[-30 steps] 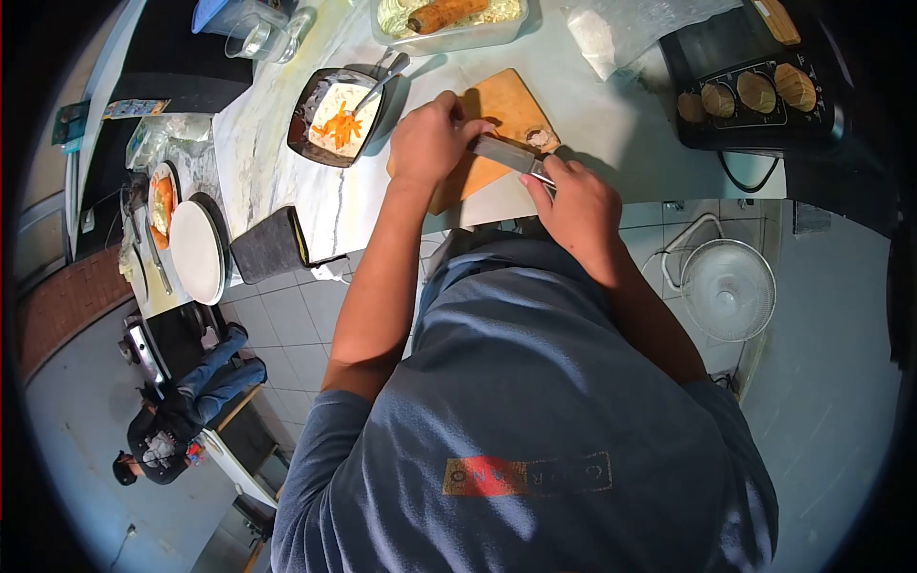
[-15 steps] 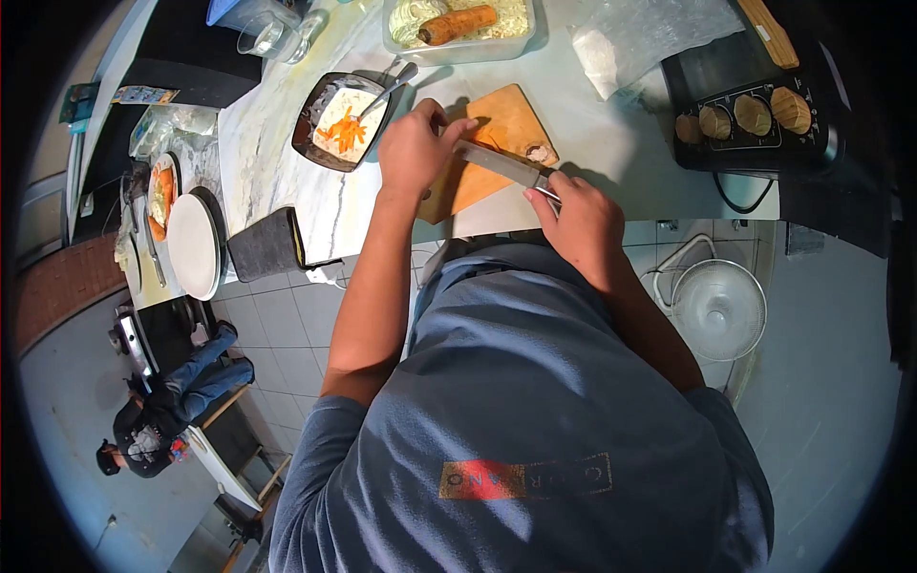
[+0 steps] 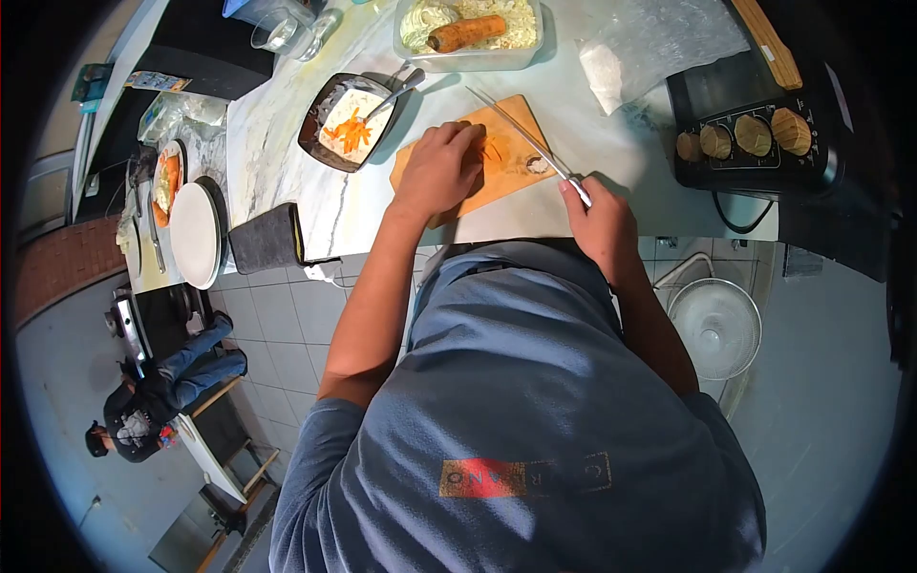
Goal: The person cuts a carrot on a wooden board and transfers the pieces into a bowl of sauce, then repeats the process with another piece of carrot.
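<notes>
My right hand (image 3: 604, 222) is closed around the handle of a knife (image 3: 521, 127). The blade slants up and left over the wooden cutting board (image 3: 516, 181). Over the board's left half, my left hand (image 3: 441, 167) has its fingers bent down and held together; whatever lies beneath them is hidden. Thin orange carrot pieces (image 3: 492, 151) show on the wood beside those fingertips. Left of the board stands a dark square bowl (image 3: 310, 143) holding a white creamy food topped with carrot strips (image 3: 351, 132). A spoon (image 3: 409, 80) leans on its rim.
A plastic tub (image 3: 468, 62) of shredded food with a whole carrot (image 3: 466, 34) on top stands behind the board. Plastic bags (image 3: 659, 48) and a black appliance with knobs (image 3: 755, 138) are at right. Plates (image 3: 194, 234) sit left; another person (image 3: 138, 411) is farther away.
The knife has swung away from my left fingers, its tip now pointing toward the back. My left hand has turned palm-down and lowered over the board.
</notes>
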### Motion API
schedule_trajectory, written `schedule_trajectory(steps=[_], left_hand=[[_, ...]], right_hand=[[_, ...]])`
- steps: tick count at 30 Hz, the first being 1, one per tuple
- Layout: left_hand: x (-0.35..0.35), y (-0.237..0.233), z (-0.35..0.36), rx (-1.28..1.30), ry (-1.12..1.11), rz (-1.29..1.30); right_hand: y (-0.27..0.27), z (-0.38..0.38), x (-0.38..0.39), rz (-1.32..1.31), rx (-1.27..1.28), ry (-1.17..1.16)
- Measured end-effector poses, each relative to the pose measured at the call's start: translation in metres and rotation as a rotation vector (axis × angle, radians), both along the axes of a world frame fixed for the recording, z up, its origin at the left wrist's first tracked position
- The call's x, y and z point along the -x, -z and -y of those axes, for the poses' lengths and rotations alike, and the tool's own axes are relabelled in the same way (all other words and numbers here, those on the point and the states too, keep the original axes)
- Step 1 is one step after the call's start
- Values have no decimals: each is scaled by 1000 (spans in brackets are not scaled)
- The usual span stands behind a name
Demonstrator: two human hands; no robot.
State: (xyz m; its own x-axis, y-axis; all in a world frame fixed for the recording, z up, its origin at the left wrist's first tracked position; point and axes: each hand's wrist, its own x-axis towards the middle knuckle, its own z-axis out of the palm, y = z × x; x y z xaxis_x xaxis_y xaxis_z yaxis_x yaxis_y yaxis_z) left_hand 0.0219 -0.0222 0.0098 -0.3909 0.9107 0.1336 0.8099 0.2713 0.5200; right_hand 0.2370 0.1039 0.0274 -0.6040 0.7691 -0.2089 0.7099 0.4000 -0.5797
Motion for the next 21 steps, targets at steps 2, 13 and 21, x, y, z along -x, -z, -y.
schedule_trajectory(steps=[2,13,21], left_hand=[[0,7,-2,23,-1,29],[-5,11,-13,-45,11,87],[-8,8,-12,35,37,-27]], right_hand=[[-1,-3,0,2,1,-2],[-1,-19,-4,50,77,-35],[-1,-28,-2,40,106,-56]])
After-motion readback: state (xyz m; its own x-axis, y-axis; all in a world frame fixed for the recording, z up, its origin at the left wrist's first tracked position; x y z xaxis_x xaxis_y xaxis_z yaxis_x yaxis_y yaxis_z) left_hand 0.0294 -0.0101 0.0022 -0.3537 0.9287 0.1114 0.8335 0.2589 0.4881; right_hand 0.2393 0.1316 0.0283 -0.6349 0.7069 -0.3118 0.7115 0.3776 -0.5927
